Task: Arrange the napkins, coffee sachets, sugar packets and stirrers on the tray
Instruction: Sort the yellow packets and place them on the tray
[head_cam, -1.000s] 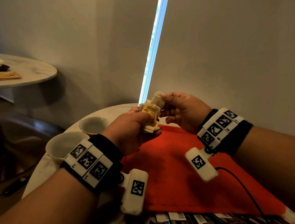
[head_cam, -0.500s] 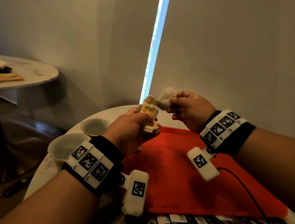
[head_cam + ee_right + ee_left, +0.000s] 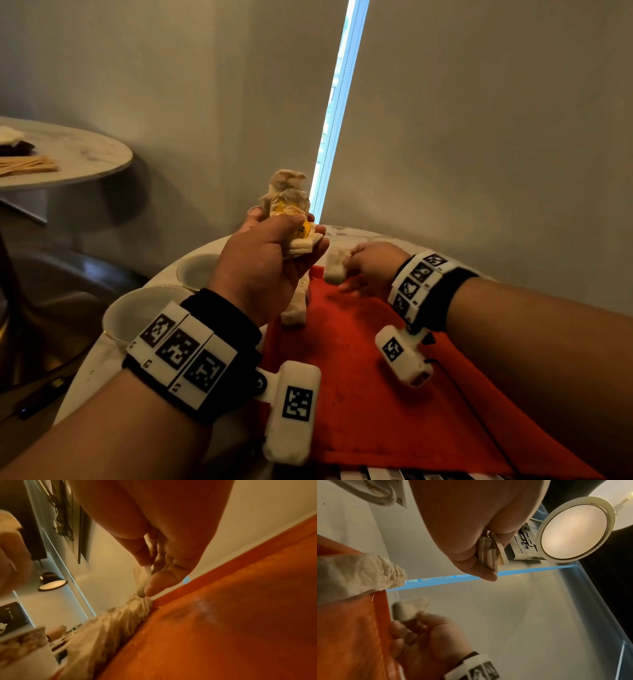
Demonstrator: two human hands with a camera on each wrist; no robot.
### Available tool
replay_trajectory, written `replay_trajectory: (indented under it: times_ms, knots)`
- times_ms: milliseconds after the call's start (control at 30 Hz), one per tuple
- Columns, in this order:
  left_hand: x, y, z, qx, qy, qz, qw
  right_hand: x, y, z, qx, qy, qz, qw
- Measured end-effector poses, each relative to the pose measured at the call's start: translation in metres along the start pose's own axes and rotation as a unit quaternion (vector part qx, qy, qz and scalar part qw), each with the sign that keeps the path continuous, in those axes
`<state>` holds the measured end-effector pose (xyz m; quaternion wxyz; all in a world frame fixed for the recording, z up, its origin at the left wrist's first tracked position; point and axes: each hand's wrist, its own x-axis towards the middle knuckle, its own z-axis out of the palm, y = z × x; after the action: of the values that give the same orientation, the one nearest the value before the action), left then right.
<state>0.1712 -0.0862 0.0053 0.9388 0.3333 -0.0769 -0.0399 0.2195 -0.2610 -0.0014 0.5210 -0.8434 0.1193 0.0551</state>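
The right hand [image 3: 371,270] pinches one napkin [image 3: 336,266], upright, just above the red tray's [image 3: 387,377] far edge. The left hand [image 3: 263,260] grips a bundle [image 3: 287,209] above the tray's left edge, beside a lying roll [image 3: 296,303]. Two cups [image 3: 137,313] stand left; the tray's middle lies bare.

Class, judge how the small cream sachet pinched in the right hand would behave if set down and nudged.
The small cream sachet looks soft and crumpled, so probably floppy, not stiff. The right hand holds it by fingertips alone, suggesting it is light. Its pillowy shape would likely slide or flop, not roll.
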Motion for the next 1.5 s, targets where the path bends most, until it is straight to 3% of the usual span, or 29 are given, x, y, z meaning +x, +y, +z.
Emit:
replay_trajectory:
  times_ms: [200, 333, 467, 533, 567, 633, 733, 800, 1200, 1367, 1500]
  knots:
    - [0.0, 0.001, -0.001, 0.004, -0.008, -0.009, 1.0, 0.023, 0.006, 0.014, -0.045, 0.022, 0.028, 0.998]
    - [-0.001, 0.002, -0.001, 0.006, -0.014, -0.018, 1.0, 0.03, 0.008, 0.02, -0.004, 0.004, 0.077, 0.997]
    - [0.0, 0.0, -0.001, 0.012, -0.014, -0.024, 1.0, 0.033, 0.004, 0.02, 0.053, 0.005, 0.068, 0.996]
    - [0.0, 0.001, -0.001, 0.015, -0.012, -0.025, 0.999, 0.043, 0.007, 0.018, 0.003, 0.002, 0.04, 0.999]
    - [0.0, 0.001, -0.001, 0.017, -0.012, -0.025, 0.999, 0.045, 0.003, 0.015, -0.011, -0.014, 0.066, 0.998]
    - [0.0, 0.001, 0.0, 0.023, -0.01, -0.023, 0.999, 0.046, 0.01, 0.016, -0.147, -0.006, 0.05, 0.988]
    - [-0.001, 0.001, 0.0, 0.027, -0.007, -0.023, 0.999, 0.047, 0.01, 0.014, -0.057, -0.008, 0.011, 0.998]
    - [-0.001, 0.001, 0.0, 0.027, -0.008, -0.024, 0.999, 0.045, 0.012, 0.015, -0.017, 0.011, 0.039, 0.999]
    - [-0.002, -0.001, 0.0, 0.045, -0.013, -0.043, 0.998, 0.042, 0.011, 0.017, -0.047, -0.018, 0.064, 0.997]
    - [-0.006, -0.004, 0.003, 0.069, -0.026, -0.082, 0.994, 0.032, 0.001, -0.004, 0.039, -0.003, -0.041, 0.998]
    - [-0.009, -0.005, 0.003, 0.08, -0.039, -0.118, 0.989, 0.002, -0.018, -0.02, 0.158, -0.026, -0.145, 0.976]
